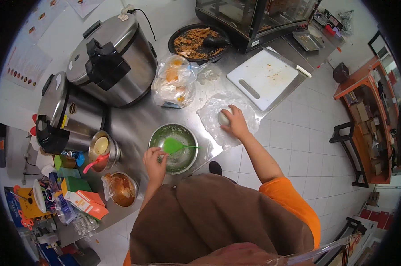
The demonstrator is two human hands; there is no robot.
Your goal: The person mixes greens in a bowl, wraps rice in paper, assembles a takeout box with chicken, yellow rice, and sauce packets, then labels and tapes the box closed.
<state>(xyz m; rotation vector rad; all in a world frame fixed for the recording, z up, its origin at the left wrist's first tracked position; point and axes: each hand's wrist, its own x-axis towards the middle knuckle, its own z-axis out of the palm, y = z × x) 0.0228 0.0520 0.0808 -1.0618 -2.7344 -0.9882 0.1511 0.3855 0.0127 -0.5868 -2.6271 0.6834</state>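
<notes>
My right hand (236, 123) curves around a whitish round object (224, 118), with thumb and fingers at its sides. The object rests on a crumpled clear plastic sheet or bag (210, 129) near the counter's edge. At the left side of a steel mixing bowl (186, 164) is my left hand (154, 164), its fingertips reaching over the rim. Inside the bowl lies a green plastic rice paddle (172, 145), its thin handle pointing right, and pale bits cling to the walls. Whether my left fingers grip the rim or the paddle is unclear.
Two large steel rice cookers (133, 76) (84, 116) stand left on the steel counter (127, 123). Beyond are filled plastic bags (173, 83), a black pan of shredded food (193, 40) and a glass display case (253, 20). A knife (287, 61) lies along the white cutting board (263, 78).
</notes>
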